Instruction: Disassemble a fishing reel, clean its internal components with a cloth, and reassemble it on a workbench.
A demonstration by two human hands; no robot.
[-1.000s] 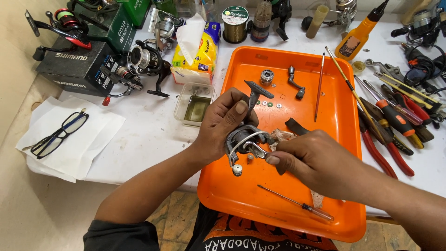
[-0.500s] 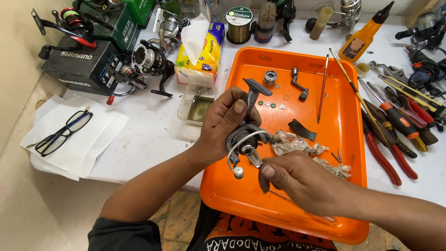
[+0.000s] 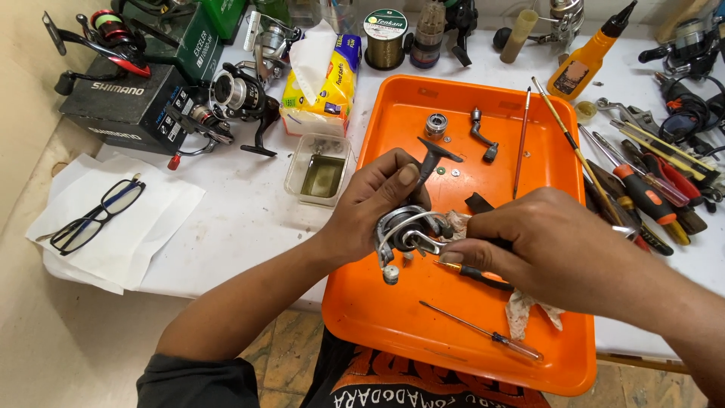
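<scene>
My left hand (image 3: 375,202) grips a grey spinning fishing reel (image 3: 408,227) over the orange tray (image 3: 400,332), its black foot sticking up. My right hand (image 3: 529,245) holds a small screwdriver with a black handle (image 3: 472,274), its tip at the reel's bail side. A crumpled rag (image 3: 522,311) lies under my right hand. Another thin screwdriver (image 3: 483,331) lies on the tray near its front edge.
Small reel parts (image 3: 436,125), a crank arm (image 3: 483,136) and a thin brush (image 3: 521,143) lie at the tray's back. Pliers and screwdrivers (image 3: 649,196) fill the right. Left: a small clear dish (image 3: 321,172), a tissue pack (image 3: 328,87), other reels (image 3: 238,94), glasses (image 3: 98,215) on paper.
My right hand dipped to the tray's front, picked up the black-handled screwdriver and came back up to the reel. The left hand kept holding the reel.
</scene>
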